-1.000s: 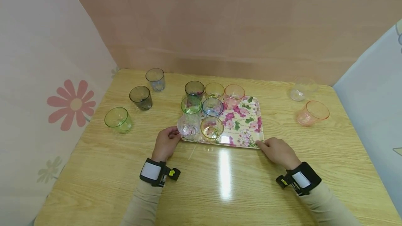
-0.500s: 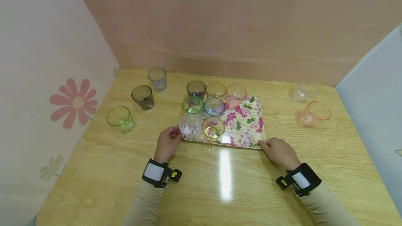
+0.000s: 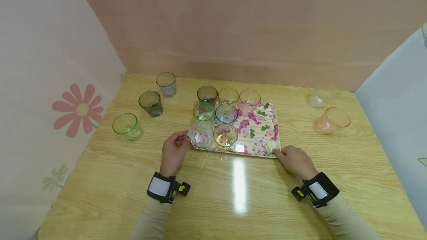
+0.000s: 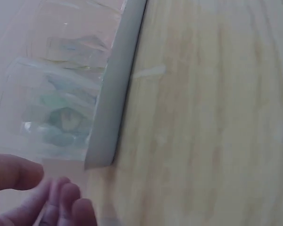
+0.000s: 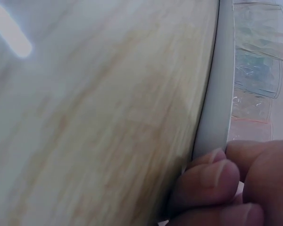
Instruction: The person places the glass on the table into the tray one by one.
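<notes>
A floral tray (image 3: 255, 136) lies on the table with several tinted drinking glasses on its left and back parts. My right hand (image 3: 297, 161) grips its front right corner; the right wrist view shows curled fingers (image 5: 210, 181) under the rim and the thumb above. Beside the front left corner is my left hand (image 3: 175, 153), its thumb and fingers (image 4: 66, 197) loosely bent and apart, with nothing between them. Nearest to it stands a clear glass (image 3: 201, 136) at the tray's left edge. A yellow-rimmed glass (image 3: 225, 138), a blue-rimmed glass (image 3: 226, 114) and a green glass (image 3: 204, 113) stand close by.
Left of the tray stand a green glass (image 3: 127, 127), a dark grey glass (image 3: 151, 105) and a bluish grey glass (image 3: 166, 85). On the right are a pink glass (image 3: 330, 121) and a clear glass (image 3: 320, 97). Walls border the wooden table (image 3: 240, 217).
My left hand has let go of the tray's front left corner and shifted slightly left and away. My right hand keeps its grip. The tray and glasses stay in place.
</notes>
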`<state>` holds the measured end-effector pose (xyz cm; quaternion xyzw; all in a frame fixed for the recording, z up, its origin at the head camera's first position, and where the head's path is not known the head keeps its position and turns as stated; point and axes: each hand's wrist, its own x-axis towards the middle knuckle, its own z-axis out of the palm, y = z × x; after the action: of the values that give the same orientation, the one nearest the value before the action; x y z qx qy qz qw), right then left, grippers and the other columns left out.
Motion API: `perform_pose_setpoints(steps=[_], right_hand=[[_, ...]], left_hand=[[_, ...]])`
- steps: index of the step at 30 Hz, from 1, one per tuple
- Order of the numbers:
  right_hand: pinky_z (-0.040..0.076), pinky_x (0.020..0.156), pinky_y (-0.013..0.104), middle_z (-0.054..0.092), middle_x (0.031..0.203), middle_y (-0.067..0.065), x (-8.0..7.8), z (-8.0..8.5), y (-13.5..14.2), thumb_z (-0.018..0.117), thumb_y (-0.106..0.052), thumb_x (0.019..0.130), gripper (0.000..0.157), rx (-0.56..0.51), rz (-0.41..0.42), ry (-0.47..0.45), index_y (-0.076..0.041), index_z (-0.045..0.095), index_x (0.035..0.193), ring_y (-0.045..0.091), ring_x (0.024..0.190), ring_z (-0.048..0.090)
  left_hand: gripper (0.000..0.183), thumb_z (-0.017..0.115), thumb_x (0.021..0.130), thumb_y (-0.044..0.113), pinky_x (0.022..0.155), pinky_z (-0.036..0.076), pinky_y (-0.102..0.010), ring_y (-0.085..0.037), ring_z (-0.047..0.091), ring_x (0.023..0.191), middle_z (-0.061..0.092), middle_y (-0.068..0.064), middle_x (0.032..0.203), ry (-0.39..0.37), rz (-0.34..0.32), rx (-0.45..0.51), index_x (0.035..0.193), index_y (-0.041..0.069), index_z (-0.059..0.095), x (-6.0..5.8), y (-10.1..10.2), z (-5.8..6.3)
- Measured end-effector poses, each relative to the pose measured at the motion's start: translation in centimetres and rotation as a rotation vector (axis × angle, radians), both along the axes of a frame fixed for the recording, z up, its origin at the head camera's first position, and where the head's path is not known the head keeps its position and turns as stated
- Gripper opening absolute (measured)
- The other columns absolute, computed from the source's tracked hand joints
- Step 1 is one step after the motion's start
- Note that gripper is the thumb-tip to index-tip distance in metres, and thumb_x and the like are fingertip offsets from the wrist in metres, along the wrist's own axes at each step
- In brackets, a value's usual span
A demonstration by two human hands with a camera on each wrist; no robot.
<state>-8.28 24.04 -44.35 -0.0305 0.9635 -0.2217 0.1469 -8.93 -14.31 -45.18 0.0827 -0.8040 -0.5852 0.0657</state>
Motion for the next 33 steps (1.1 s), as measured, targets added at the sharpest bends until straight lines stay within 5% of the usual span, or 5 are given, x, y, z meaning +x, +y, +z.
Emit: perform_pose_setpoints(steps=[10,17,23,28,33], right_hand=[[0.028,0.049,0.028,0.037,0.053,-0.004,-0.1,0.0,0.0,0.053,-0.033,0.106,0.054,-0.004,0.001,0.002,-0.016,0.043,0.055,0.013,0.047,0.037],[0.029,0.050,0.029,0.037,0.053,-0.004,0.1,0.6,-0.3,0.054,-0.032,0.106,0.055,-0.014,0.010,0.019,-0.015,0.043,0.055,0.014,0.047,0.037],[0.029,0.050,0.029,0.037,0.053,-0.004,0.0,0.6,-0.2,0.053,-0.033,0.106,0.055,-0.017,0.008,0.009,-0.016,0.042,0.055,0.014,0.048,0.037],[0.030,0.050,0.029,0.038,0.054,-0.004,0.0,0.3,-0.1,0.053,-0.035,0.106,0.055,-0.012,0.002,0.001,-0.016,0.043,0.055,0.014,0.048,0.038],[0.030,0.050,0.029,0.037,0.053,-0.004,0.0,0.1,-0.1,0.053,-0.034,0.106,0.055,-0.018,-0.005,0.005,-0.016,0.043,0.055,0.014,0.047,0.038]], left_hand=[[0.023,0.065,0.097,-0.002,0.074,0.047,-0.016,-0.007,0.060,0.092,0.068,-0.015,0.106,0.402,-0.014,0.026,0.118,-0.009,0.067,-0.9,-4.3,4.6],[0.024,0.066,0.090,-0.009,0.081,0.040,-0.024,-0.005,0.056,0.099,0.069,-0.009,0.105,0.600,0.203,-0.049,0.113,-0.017,0.065,-1.3,-8.2,7.3],[0.059,0.073,0.090,0.010,0.106,0.028,-0.025,-0.014,0.041,0.134,0.053,-0.002,0.143,0.474,0.372,0.023,0.144,0.000,0.052,-2.4,-13.1,4.9],[0.094,0.076,0.092,0.017,0.121,0.010,-0.021,-0.018,0.013,0.154,0.016,-0.008,0.167,0.273,0.346,0.251,0.163,0.011,0.014,-2.5,-14.8,3.9],[0.107,0.073,0.094,0.024,0.122,0.008,-0.023,-0.010,-0.001,0.155,-0.002,-0.003,0.171,0.076,0.307,0.362,0.164,0.020,-0.008,-2.4,-14.8,3.2]])
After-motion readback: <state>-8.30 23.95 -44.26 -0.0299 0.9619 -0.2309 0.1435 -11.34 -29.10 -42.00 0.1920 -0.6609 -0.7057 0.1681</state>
